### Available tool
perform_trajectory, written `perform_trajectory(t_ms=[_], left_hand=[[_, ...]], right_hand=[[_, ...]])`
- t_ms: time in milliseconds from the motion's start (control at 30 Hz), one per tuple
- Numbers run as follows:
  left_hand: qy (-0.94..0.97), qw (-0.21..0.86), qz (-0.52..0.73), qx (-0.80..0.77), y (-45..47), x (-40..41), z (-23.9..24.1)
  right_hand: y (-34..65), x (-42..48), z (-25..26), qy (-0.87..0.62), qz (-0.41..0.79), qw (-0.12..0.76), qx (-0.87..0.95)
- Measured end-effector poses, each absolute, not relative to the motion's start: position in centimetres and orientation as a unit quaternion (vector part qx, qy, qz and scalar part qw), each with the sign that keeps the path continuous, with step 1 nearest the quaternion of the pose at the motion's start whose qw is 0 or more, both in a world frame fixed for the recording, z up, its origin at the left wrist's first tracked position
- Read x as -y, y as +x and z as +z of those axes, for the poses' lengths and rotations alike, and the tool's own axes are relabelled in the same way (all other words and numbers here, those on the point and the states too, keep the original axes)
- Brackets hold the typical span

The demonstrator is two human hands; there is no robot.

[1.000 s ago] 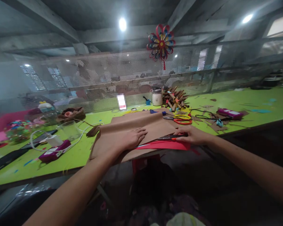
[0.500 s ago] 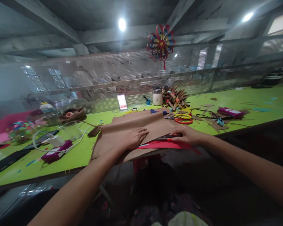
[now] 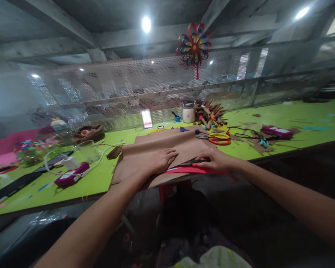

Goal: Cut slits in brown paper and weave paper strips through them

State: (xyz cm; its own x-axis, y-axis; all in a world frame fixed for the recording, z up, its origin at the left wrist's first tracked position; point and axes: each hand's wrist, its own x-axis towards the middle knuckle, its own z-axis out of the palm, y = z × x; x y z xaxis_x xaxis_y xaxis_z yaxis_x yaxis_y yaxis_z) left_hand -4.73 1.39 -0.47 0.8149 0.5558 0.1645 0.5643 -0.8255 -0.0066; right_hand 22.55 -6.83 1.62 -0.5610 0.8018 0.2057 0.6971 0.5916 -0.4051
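My left hand lies flat, fingers together, on a large sheet of brown paper spread over the green table. My right hand is closed on a dark cutting tool with an orange mark. The tool lies along the edge of the brown paper and points left toward my left hand. A red sheet sticks out from under the brown paper just below the tool. The two hands are about a hand's width apart.
Orange and yellow scissors lie behind my right hand. Further back stand a white jar and a pile of paper rolls. A glass cup, white charger and pink case sit left. A mesh fence backs the table.
My right hand has slid left with the tool along the red sheet, closer to my left hand. My left hand has stayed flat on the brown paper.
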Motion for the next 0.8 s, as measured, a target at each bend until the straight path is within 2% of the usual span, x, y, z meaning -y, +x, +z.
perform_trajectory(t_ms=[800], left_hand=[[-0.952,-0.019,-0.067,0.298,-4.2,-1.7,-0.2]], right_hand=[[19.8,6.6,0.9,-0.398,0.117,0.207,0.886]])
